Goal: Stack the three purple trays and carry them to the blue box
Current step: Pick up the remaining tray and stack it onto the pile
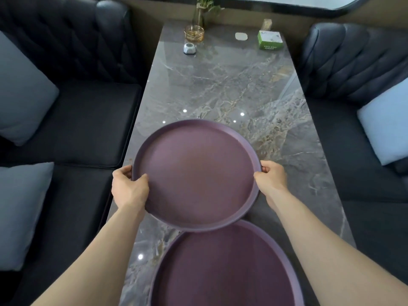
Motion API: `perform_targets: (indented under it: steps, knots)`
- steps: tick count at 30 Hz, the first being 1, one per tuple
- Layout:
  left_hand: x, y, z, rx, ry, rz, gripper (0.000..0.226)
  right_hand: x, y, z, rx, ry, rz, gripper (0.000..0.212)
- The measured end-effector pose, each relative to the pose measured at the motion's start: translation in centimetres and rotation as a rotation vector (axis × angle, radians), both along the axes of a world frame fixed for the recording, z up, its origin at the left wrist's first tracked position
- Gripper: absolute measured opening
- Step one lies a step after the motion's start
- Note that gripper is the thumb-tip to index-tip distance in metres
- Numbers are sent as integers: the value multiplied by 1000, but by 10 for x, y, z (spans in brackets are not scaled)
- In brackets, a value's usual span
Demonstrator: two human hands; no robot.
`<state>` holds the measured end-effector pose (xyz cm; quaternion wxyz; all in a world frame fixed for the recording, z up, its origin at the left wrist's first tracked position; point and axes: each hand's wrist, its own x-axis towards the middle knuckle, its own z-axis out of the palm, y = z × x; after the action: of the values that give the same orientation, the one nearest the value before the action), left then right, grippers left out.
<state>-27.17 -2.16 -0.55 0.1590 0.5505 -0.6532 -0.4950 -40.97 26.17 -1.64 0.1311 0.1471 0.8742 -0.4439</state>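
A round purple tray [196, 173] occupies the centre of the head view, held between both hands above a grey marbled table [231, 85]. Its near edge overlaps the far rim of a second purple tray [223, 268], which lies on the table at 6 o'clock from the first and runs out of view at the bottom; whether the two rims touch cannot be told. A thin purple edge shows under the right side of the held tray, but it is unclear whether this belongs to a further tray.

The left hand [129, 186] grips the tray's rim at 9 o'clock, thumb lying on the upper surface and fingers curled under the edge. The right hand [270, 176] grips the rim at 3 o'clock in the same manner, thumb on top, fingers wrapped around the outside. The tray thus lies directly between the two hands, both forearms reaching in from the lower corners.

At the far end of the table, toward 12 o'clock, stand an amber glass bowl [194, 33], a small white and grey device [189, 49] just in front of it, a flat white pad [241, 36], a green box [270, 40] and a glass vase with green stems [199, 14]. Dark upholstered sofas [72, 120] flank the table at 9 and 3 o'clock, each carrying pale blue cushions [24, 93].
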Motion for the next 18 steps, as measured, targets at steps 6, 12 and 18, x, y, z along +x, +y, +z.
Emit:
perform_targets:
  steps: [6,12,18]
  knots:
    - [58,26,17,-80,-67,-123,34,75,45,20,55,2,-70,33]
    - [121,53,6,-73,-137,-292,31,164,88,21,129,-3,-193,35]
    - [168,77,-11,-110,-250,-409,19,230,113,17,248,1,-202,34]
